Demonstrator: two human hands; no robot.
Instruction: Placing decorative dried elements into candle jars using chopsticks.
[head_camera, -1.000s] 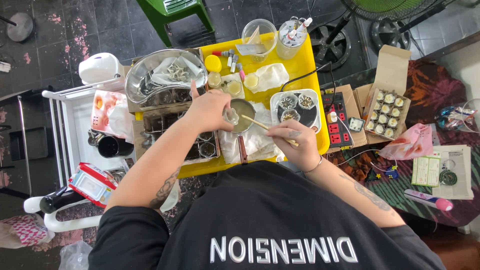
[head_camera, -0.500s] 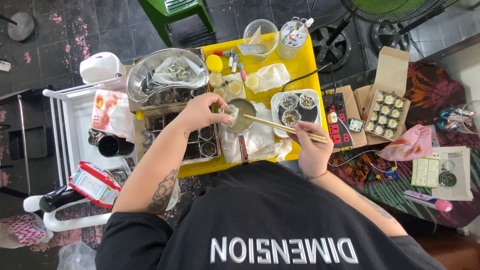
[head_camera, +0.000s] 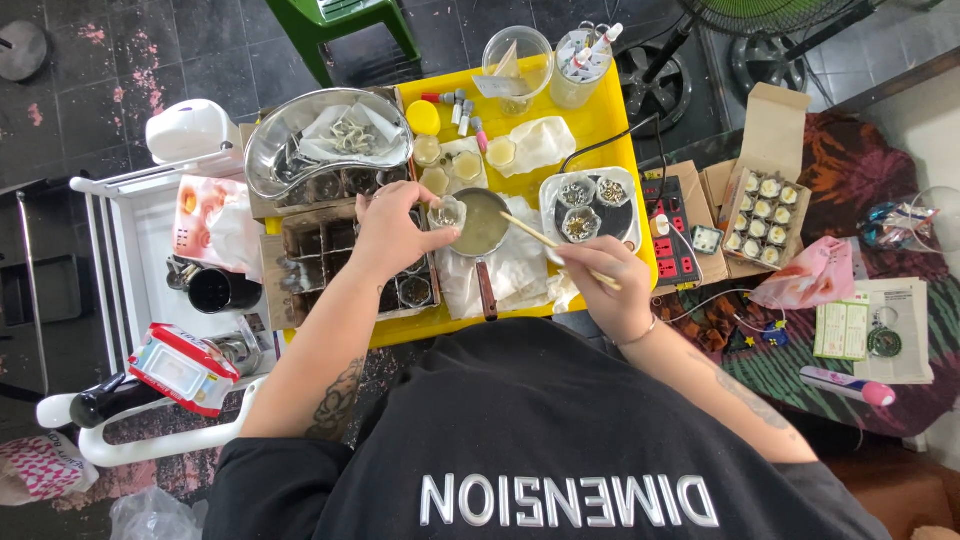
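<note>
The left hand (head_camera: 392, 232) pinches a small clear cup (head_camera: 447, 213) between thumb and fingers, holding it tilted right at the rim of a small metal saucepan (head_camera: 482, 225) filled with a pale yellowish liquid. The saucepan sits near the middle of a yellow tray (head_camera: 600, 120), its dark handle pointing toward six o'clock over crumpled white paper (head_camera: 520, 275). The right hand (head_camera: 600, 280) is closed around a pair of wooden chopsticks (head_camera: 530, 232), whose tips reach toward ten o'clock and rest at the saucepan's right edge. At about three o'clock from the saucepan lies a clear plastic container (head_camera: 590, 210) holding three small filled moulds on a dark base. At twelve o'clock from the pan stand several little jars of pale wax-like stuff (head_camera: 466, 165), a yellow lid (head_camera: 423, 118) and a few small vials, with two clear tubs at the tray's far edge. At ten o'clock a kidney-shaped metal basin (head_camera: 325, 150) holds paper and small pieces. Under the left wrist is a dark divided box (head_camera: 330, 255) of compartments with small cups. Off the tray at three o'clock are a red power strip (head_camera: 672, 235) and a cardboard box (head_camera: 765, 215) of small round filled moulds. The person wears a black shirt, and both forearms show tattoos.
</note>
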